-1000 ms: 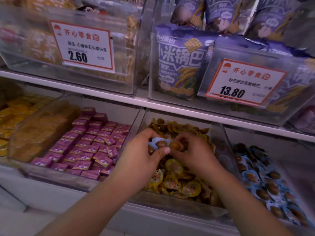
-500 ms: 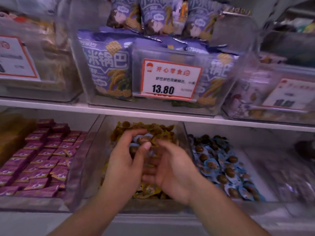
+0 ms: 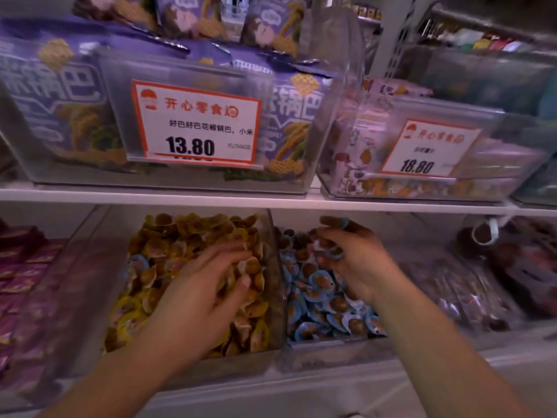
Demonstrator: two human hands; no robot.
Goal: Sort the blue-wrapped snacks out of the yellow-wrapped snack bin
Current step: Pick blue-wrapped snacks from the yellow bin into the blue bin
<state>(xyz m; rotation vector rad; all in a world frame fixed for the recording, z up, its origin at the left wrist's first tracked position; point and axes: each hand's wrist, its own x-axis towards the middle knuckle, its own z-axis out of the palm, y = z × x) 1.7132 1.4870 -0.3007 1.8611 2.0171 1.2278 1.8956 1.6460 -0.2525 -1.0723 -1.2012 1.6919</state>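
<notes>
A clear bin of yellow-wrapped snacks [image 3: 187,236] sits on the lower shelf, centre. One blue-wrapped snack [image 3: 139,262] lies at its left side among the yellow ones. My left hand [image 3: 211,285] rests on the yellow pile with fingers spread and lightly bent. To the right stands the bin of blue-wrapped snacks [image 3: 319,300]. My right hand [image 3: 346,254] hovers over that bin with fingers curled round a few blue-wrapped snacks [image 3: 330,250].
A clear divider wall [image 3: 275,267] separates the two bins. Purple-wrapped snacks [image 3: 21,282] fill the bin at left. Above, a shelf edge [image 3: 271,202] carries bins of purple bags with price tags [image 3: 196,122]. More dark packets [image 3: 470,285] lie at right.
The view swung right. My right hand moved from the yellow bin over to the blue bin with blue snacks in it. My left hand dropped flat onto the yellow pile.
</notes>
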